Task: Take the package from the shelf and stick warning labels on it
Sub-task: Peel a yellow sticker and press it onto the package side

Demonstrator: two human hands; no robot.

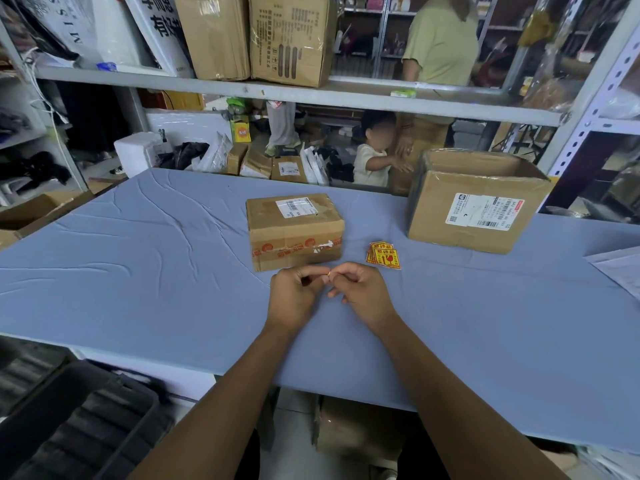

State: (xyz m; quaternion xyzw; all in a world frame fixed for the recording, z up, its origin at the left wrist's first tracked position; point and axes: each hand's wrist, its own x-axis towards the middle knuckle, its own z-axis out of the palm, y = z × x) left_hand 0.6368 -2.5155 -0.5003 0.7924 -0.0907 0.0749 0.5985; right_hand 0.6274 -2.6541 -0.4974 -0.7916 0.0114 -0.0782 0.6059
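A small brown cardboard package [294, 230] with a white shipping label and orange-printed tape lies on the blue table [138, 271], just beyond my hands. A little stack of yellow-and-red warning labels [384, 255] lies to its right. My left hand [294, 292] and my right hand [360, 289] meet in front of the package, fingertips pinched together on a tiny edge of something orange-red, probably one label; most of it is hidden by my fingers.
A larger brown box [474, 202] with a shipping label stands at the table's right rear. A grey metal shelf [277, 91] with several cartons runs above the table. Behind it stand a child [374, 157] and an adult [440, 39]. A dark bin [79, 420] is at lower left.
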